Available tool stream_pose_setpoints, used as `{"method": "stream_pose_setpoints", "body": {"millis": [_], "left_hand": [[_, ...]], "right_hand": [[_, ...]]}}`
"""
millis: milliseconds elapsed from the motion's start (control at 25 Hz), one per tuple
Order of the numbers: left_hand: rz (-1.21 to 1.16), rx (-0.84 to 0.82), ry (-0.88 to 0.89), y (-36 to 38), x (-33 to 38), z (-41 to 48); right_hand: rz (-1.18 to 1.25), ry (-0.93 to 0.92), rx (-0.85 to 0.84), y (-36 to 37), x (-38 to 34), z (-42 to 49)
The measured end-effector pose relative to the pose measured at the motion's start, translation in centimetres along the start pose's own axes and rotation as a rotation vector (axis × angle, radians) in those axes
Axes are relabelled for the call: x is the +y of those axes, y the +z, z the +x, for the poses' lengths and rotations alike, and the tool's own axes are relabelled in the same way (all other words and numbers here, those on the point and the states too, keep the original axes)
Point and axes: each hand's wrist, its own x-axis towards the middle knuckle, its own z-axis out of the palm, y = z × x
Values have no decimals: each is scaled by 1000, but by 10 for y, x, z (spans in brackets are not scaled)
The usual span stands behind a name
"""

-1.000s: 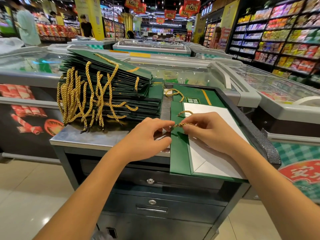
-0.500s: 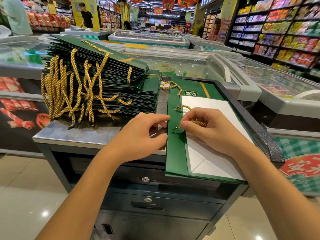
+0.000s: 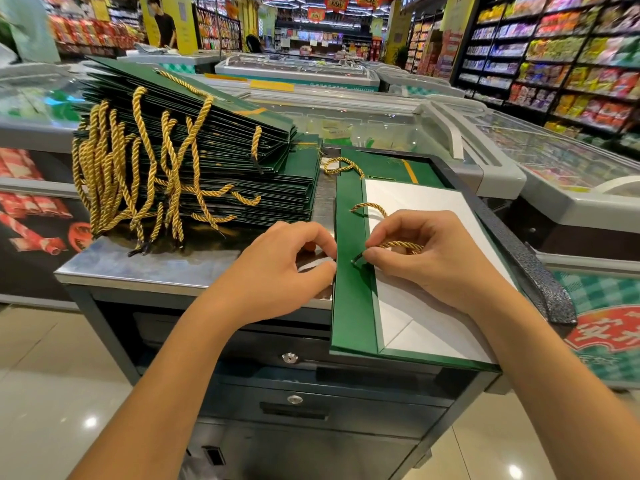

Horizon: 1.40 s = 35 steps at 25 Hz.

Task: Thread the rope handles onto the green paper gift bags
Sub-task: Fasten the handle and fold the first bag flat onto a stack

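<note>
The green bag [image 3: 349, 306] is laid flat at the right end of the counter [image 3: 145, 268], its near end overhanging the front edge, so that the folded green rim with its punched holes faces up and lies within easy reach. The white inside [image 3: 426, 306] is turned upward, which suggests the rope is being fed from the inner side. The left hand [image 3: 277, 271] is closed lightly at the bag's left edge, thumb and fingertips pinched together where the rim meets the steel top; whether paper is actually held between them cannot be told, but the placing suggests the rim is being steadied or lifted for the threading. The right hand [image 3: 433, 258] is pinched shut on the gold rope [image 3: 398, 244] just behind its dark tip, which is aimed at the near hole in the rim. The short grip probably keeps the limp cord stiff enough to be pushed through. Farther along the rim the same rope is seen looped up from the other hole, so one end appears already seated. Beyond that, another gold loop [image 3: 341, 165] lies at the bag's far end. At the left rear of the counter a stack of finished bags [image 3: 221, 154] is piled, handles hung over the left edge, kept clear of the working space.
</note>
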Motion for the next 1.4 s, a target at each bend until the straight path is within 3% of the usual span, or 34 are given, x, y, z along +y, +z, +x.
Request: {"method": "stream_pose_setpoints", "body": {"millis": [840,1040,1400], "left_hand": [[22,-7,85,3,4,-2],[38,-4,86,3,3,0],[-65,30,83,4,-3,8]], "right_hand": [[80,-69,-8,3,-5,-2],[-96,-216,-116,3,-2,1],[-190,-207,-143,5,-2,4]]}}
